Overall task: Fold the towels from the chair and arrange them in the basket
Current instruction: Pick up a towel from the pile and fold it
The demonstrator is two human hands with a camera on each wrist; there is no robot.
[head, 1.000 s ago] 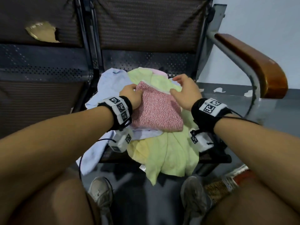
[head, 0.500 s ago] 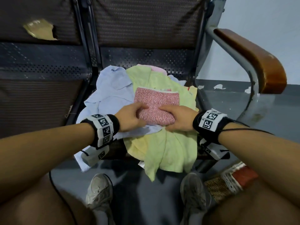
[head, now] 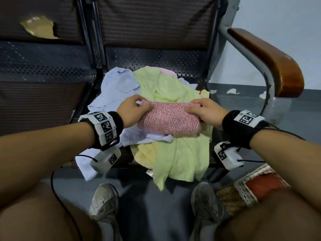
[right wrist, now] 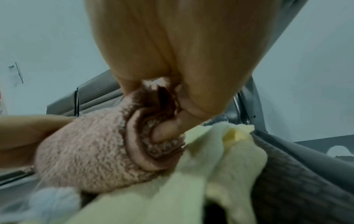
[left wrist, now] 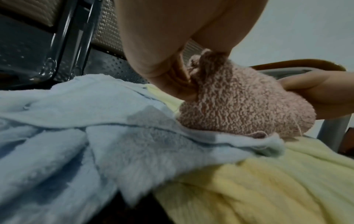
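While my left hand (head: 131, 109) pinches one end of the folded pink towel (head: 168, 120) and my right hand (head: 205, 110) pinches the other, a finger tucked into its layers, I judge the fold could spring open if either grip slackens on the lift. It sits mid-frame on the loose green towel (head: 182, 159), long axis left to right. I could also drag that up. My basket (head: 243, 190) waits lower right.

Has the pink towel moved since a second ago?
Yes. The pink towel has been folded narrower, its far edge brought toward the person, away from the chair back. Both the left hand and right hand grip its ends.
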